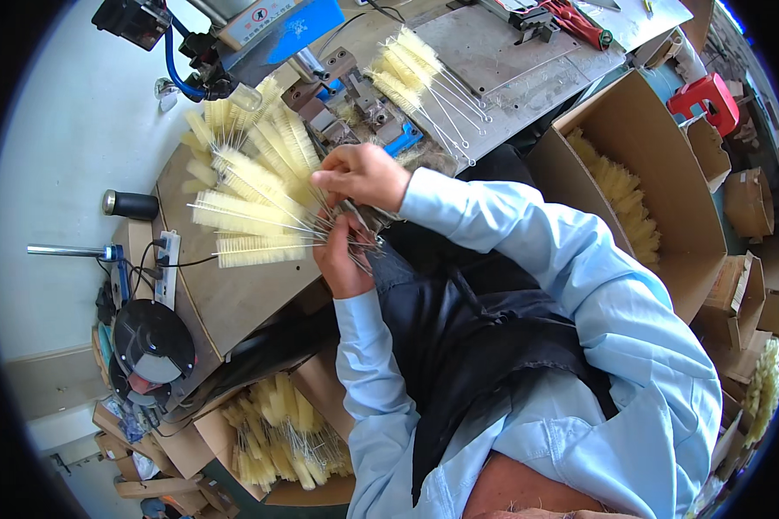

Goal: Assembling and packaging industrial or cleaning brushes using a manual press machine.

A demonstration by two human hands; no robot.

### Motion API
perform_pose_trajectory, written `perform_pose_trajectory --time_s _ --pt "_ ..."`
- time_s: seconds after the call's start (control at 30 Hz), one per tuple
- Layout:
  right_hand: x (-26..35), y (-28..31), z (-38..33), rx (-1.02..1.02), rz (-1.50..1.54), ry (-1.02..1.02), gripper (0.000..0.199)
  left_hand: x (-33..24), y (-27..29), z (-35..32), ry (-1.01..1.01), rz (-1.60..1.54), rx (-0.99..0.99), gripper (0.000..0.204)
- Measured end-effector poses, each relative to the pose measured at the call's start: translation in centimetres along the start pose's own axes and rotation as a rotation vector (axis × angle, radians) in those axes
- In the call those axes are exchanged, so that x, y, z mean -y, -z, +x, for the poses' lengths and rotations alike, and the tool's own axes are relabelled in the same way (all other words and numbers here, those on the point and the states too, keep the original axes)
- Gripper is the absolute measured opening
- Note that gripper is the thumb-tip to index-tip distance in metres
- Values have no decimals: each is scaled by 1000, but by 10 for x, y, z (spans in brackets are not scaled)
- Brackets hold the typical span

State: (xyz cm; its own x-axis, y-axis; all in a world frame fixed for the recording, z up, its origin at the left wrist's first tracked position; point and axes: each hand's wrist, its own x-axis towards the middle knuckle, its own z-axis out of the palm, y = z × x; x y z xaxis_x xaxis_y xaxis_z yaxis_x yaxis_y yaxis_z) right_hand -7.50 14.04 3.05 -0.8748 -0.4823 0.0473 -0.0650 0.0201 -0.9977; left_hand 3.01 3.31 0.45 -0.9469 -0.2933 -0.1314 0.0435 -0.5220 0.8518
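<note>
Left hand (342,259) grips wire stems of fanned pale-yellow bristle bottle brushes (251,186); right hand (363,176) pinches stems above. Open cardboard box (666,208) of brushes at right.

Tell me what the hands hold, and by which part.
Both the left hand and right hand grip a fanned bunch of yellow bottle brushes by their wire handles.

The wooden tabletop (234,298) carried a fan of pale yellow bottle brushes (251,186) on wire stems. A grey metal plate (493,56) lay on it with more brushes (407,65), beside a white power strip (166,268) and a black cylinder (131,205).
</note>
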Motion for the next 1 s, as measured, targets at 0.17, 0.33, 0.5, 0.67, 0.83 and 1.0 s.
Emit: perform_pose_trajectory --time_s 0.17,0.33,0.5,0.67,0.83,1.0 --pt "1 -27 12 -156 -187 63 40 14 -2 -28 20 47 41 21" --pt "-1 -38 11 -46 -162 98 40 22 4 -50 23 -51 68 19" --pt "-9 -43 15 -155 -51 159 32 25 6 -65 56 -8 82 22" --pt "6 -25 14 -301 303 9 24 28 17 -96 106 25 -5 24" --pt "-13 -10 -10 -227 208 -15 24 32 42 -103 114 57 -134 25" --pt "-11 5 -7 -270 441 -169 24 6 34 -62 -28 58 -156 24"
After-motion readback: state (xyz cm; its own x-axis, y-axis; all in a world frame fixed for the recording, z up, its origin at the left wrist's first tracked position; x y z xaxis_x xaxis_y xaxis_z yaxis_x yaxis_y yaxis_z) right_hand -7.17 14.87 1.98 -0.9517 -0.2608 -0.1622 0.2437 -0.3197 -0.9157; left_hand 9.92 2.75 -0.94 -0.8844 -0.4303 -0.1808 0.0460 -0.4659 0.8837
